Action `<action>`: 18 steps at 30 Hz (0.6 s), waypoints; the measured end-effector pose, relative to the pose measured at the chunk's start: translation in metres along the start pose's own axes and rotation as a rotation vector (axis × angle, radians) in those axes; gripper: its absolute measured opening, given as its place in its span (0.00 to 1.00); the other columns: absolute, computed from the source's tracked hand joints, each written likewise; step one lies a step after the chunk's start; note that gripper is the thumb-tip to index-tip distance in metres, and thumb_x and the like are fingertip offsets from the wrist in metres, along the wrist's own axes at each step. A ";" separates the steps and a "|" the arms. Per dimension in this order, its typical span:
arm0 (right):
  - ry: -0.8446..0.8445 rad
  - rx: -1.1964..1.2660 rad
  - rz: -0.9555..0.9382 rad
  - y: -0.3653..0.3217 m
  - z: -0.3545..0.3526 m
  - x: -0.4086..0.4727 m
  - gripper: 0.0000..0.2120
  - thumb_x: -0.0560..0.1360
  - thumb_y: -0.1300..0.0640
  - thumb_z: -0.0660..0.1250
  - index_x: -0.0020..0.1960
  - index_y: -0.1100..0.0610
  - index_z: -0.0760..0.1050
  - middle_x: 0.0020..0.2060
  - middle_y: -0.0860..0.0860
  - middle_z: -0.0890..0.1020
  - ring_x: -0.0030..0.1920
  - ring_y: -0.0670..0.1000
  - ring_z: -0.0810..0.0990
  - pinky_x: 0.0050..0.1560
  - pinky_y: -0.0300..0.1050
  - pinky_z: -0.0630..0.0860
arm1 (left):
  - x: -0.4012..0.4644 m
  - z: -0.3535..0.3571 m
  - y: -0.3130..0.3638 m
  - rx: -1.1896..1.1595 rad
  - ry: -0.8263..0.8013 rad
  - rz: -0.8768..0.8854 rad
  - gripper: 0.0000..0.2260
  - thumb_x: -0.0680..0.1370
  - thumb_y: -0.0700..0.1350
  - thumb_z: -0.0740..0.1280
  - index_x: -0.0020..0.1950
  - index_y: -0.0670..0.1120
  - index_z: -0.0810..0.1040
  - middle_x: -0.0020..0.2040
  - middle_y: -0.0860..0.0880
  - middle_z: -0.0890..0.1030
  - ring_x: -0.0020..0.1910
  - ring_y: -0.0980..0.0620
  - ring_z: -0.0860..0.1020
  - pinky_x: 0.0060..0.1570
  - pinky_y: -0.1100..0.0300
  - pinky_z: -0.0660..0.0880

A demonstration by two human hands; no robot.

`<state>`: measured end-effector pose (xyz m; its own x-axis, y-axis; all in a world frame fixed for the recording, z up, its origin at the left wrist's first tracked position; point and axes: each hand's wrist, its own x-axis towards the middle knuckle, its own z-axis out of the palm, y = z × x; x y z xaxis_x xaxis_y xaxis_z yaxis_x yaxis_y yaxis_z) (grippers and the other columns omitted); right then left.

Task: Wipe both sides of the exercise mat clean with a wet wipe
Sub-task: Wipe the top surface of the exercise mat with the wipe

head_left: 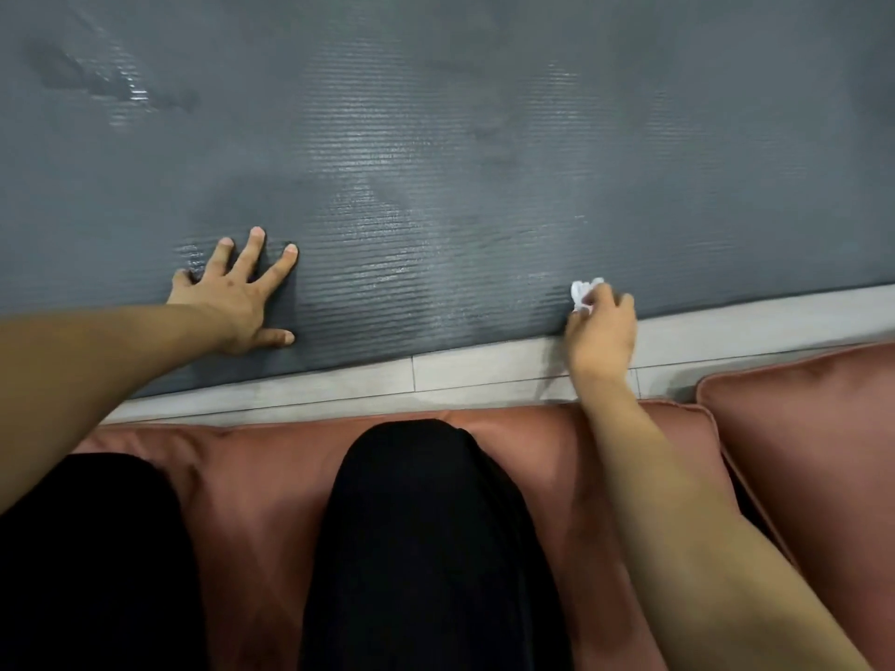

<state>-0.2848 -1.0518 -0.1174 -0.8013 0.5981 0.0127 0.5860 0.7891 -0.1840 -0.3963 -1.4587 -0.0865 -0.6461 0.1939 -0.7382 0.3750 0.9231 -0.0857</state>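
While the grey mat [436,138] lay flat on the floor [484,370], the left hand [237,297] pressed on it with fingers spread wide. At the mat's near edge, the right hand [603,326] pinched the small scrunched wipe [583,293]. The wipe could slip off the mat's edge onto the floor and get dirty.

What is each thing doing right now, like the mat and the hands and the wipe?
Grey ribbed exercise mat: flat on the floor, streaked wet.
Crumpled white wet wipe: bunched, on the mat's near edge.
Left hand: fingers spread, pressing the mat.
Right hand: gripping the wipe.
Pink cushions: beneath the person's legs.
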 end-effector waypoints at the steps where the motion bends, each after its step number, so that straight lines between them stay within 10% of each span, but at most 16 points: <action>1: 0.005 0.034 0.021 -0.014 0.004 -0.009 0.15 0.71 0.61 0.61 0.57 0.61 0.75 0.48 0.61 0.74 0.45 0.64 0.75 0.48 0.54 0.73 | 0.000 0.000 0.000 -0.007 -0.001 0.001 0.49 0.75 0.74 0.61 0.78 0.63 0.26 0.81 0.50 0.28 0.83 0.41 0.39 0.75 0.34 0.59; 10: -0.230 0.063 -1.247 -0.132 0.020 -0.066 0.10 0.73 0.62 0.61 0.53 0.54 0.67 0.39 0.56 0.73 0.38 0.58 0.72 0.39 0.53 0.70 | -0.001 -0.001 0.000 -0.004 -0.006 -0.005 0.49 0.76 0.73 0.61 0.78 0.62 0.26 0.81 0.50 0.28 0.83 0.41 0.39 0.76 0.34 0.58; 18: 0.069 -0.028 0.072 0.006 0.012 0.044 0.13 0.73 0.62 0.59 0.56 0.61 0.75 0.50 0.64 0.75 0.51 0.66 0.74 0.54 0.57 0.70 | 0.002 0.004 -0.002 0.007 0.011 0.006 0.48 0.76 0.74 0.59 0.78 0.62 0.25 0.81 0.50 0.27 0.83 0.41 0.38 0.75 0.34 0.59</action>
<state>-0.3178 -1.0224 -0.1298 -0.7477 0.6606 0.0680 0.6454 0.7469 -0.1597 -0.3959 -1.4615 -0.0905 -0.6508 0.2033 -0.7315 0.3835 0.9196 -0.0855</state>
